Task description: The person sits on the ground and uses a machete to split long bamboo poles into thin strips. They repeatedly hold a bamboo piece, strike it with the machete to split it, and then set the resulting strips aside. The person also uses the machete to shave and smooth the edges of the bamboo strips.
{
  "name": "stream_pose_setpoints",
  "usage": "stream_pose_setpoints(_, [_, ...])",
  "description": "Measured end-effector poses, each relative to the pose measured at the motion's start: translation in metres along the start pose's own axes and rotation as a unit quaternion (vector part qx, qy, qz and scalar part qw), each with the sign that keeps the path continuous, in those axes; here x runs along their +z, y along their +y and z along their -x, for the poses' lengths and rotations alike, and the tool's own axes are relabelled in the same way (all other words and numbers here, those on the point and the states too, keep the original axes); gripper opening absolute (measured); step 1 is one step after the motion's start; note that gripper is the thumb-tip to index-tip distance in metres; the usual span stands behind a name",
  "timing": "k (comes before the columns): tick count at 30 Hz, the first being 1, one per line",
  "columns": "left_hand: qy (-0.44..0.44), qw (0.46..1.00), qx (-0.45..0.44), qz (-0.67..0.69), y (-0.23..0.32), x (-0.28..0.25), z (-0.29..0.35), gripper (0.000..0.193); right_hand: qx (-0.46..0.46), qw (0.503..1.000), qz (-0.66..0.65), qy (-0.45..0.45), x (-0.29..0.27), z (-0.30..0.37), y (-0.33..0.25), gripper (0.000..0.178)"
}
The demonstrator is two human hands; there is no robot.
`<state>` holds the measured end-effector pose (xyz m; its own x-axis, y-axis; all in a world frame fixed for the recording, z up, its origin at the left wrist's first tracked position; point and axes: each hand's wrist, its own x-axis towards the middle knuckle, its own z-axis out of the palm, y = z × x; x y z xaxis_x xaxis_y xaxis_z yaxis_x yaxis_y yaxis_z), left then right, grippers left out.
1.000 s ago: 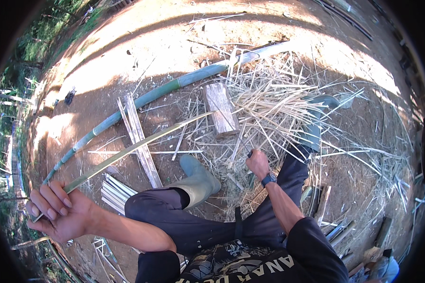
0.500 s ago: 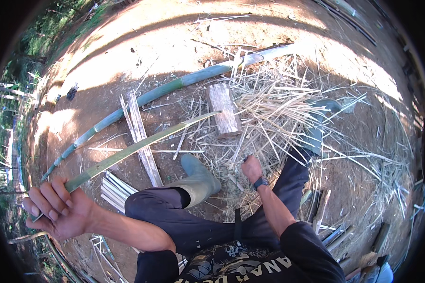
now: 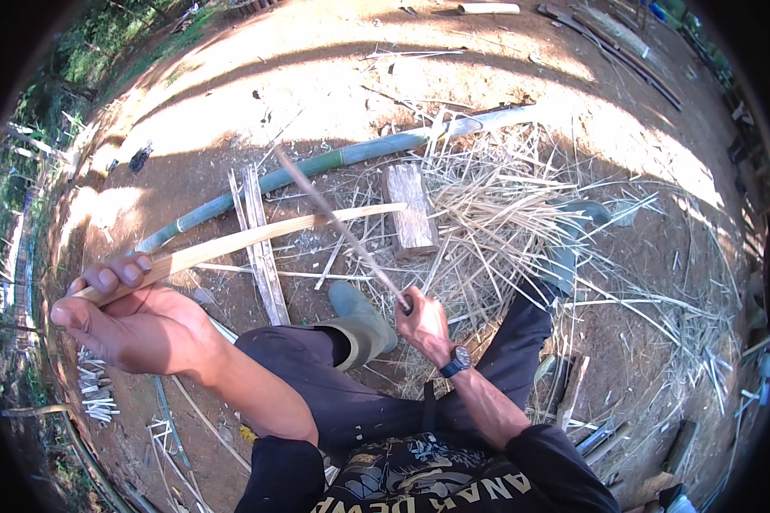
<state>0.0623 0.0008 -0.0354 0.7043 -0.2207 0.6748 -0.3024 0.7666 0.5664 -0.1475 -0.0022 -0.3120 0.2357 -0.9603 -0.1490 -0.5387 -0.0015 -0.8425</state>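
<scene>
The left hand (image 3: 150, 329), fingers (image 3: 130, 274) curled around the near end, holds a long, pale tan split-bamboo strip (image 3: 222, 245) pointing rightward across the left edge, as viewed, of a weathered wooden block (image 3: 415, 231), while the nearer right hand (image 3: 425, 327) clenches a long, thin, motion-blurred blade (image 3: 359, 248) visually crossing the strip.

The torso is covered by a black T-shirt (image 3: 376, 479), printed with a pale, grey-blue graphic and large cream letters. The upper arms are enclosed by loose black sleeves (image 3: 556, 462). On the wrist of the right hand (image 3: 423, 323) is worn a dark wristwatch (image 3: 458, 361) with a round face. The legs are clothed in dark, purplish-grey trousers (image 3: 287, 368) (flecked with pale specks), crossed at the waist by a black strap (image 3: 429, 421). The feet are shod in greenish rubber boots (image 3: 364, 327).
</scene>
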Motion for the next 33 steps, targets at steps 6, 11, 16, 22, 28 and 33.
stream_pose_setpoints(6, [0.007, 1.0, -0.001, -0.012, 0.005, -0.012, -0.003, 0.037, 0.009, 1.0, 0.02, 0.019, 0.031, -0.018, 0.033, 0.02])
stream_pose_setpoints(11, [-0.022, 0.999, -0.034, 0.013, 0.004, 0.005, 0.006, 0.036, 0.185, 0.978, 0.096, 0.028, 0.039, -0.047, 0.187, 0.017])
stream_pose_setpoints(16, [-0.141, 0.982, -0.022, 0.123, 0.018, 0.002, 0.02, 0.032, 0.268, 0.949, -0.139, -0.085, -0.008, -0.036, 0.133, 0.021])
stream_pose_setpoints(22, [-0.408, 0.881, 0.014, 0.238, 0.063, 0.047, 0.111, 0.037, 0.174, 0.869, -0.459, -0.055, -0.07, 0.006, 0.015, 0.037])
stream_pose_setpoints(28, [-0.508, 0.825, 0.016, 0.247, 0.114, 0.013, 0.23, 0.036, 0.139, 0.845, -0.516, -0.03, -0.091, 0.041, 0.013, 0.027])
stream_pose_setpoints(33, [-0.572, 0.781, -0.026, 0.249, 0.125, -0.015, 0.284, 0.033, 0.161, 0.845, -0.508, -0.045, -0.095, 0.07, 0.017, 0.028])
